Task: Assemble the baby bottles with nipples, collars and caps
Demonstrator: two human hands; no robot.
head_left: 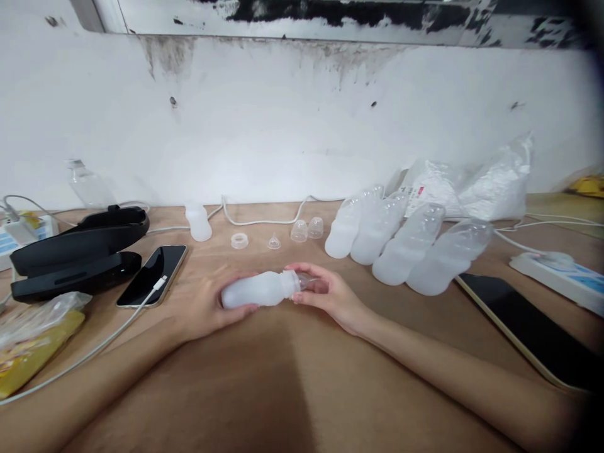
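A frosted white baby bottle [257, 290] lies sideways between my hands, just above or on the brown table. My left hand [207, 305] wraps round its base end. At the other end, the fingers of my right hand [333, 292] close on the collar and the clear teat [306, 281]. Behind the bottle sit a clear collar ring [240, 241], a loose teat [274, 241] and two clear domed caps [299, 231]. A bottle without a top [198, 222] stands farther left. Several capped bottles [400, 248] lean in a row at the right.
On the left are a phone [151, 275] with a white cable, a black case [80, 245], a yellow packet [40, 346] and a clear plastic bottle [87, 182]. At the right lie a larger phone [528, 327], a power strip [561, 277] and white plastic bags [495, 179] against the wall.
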